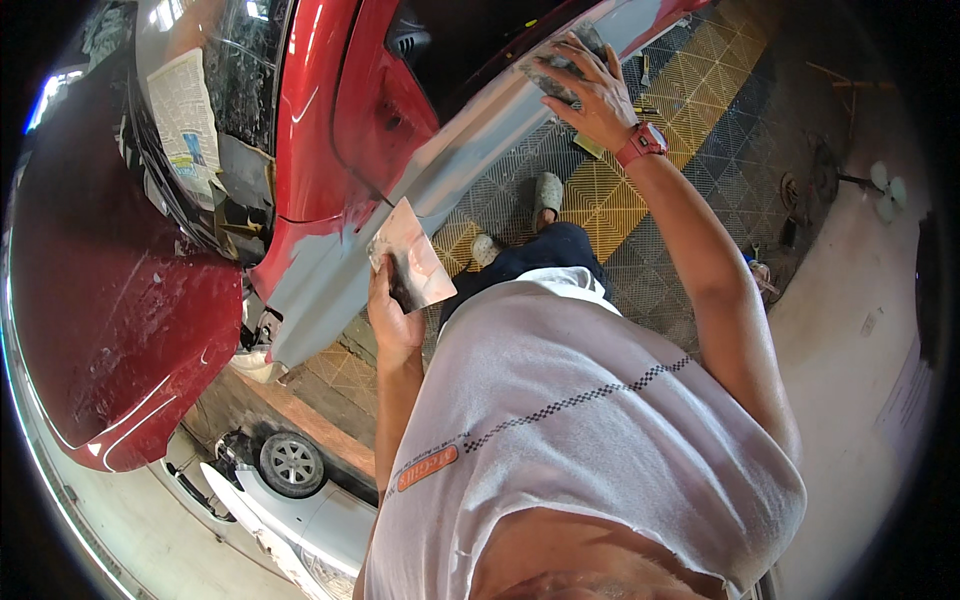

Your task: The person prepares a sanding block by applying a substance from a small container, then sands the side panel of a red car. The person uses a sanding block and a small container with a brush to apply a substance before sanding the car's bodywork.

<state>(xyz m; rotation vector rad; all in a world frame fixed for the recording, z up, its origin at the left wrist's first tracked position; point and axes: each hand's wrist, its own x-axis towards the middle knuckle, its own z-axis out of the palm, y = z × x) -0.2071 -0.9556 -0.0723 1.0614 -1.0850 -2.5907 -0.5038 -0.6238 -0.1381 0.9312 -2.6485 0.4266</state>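
My left hand [393,312] grips a pale pinkish rectangular sheet [428,268] by its lower left edge; dark smudges mark its face. It is held in front of a car's grey-patched sill [325,285]. Farther off to the right, my right hand [598,100], with a red watch [642,143] on the wrist, presses a dark grey sanding pad [550,78] against the same long panel. Its fingers lie over the pad and cover much of it. The red car body [335,120] around the panel shows bare grey areas.
A red front fender [120,340] juts out at the left, beside newspaper [185,110] on the windscreen. Yellow and grey tiles [690,90] cover the floor, where a putty knife [646,70] lies. A fan [882,190] stands right; a white car [310,510] is lower left.
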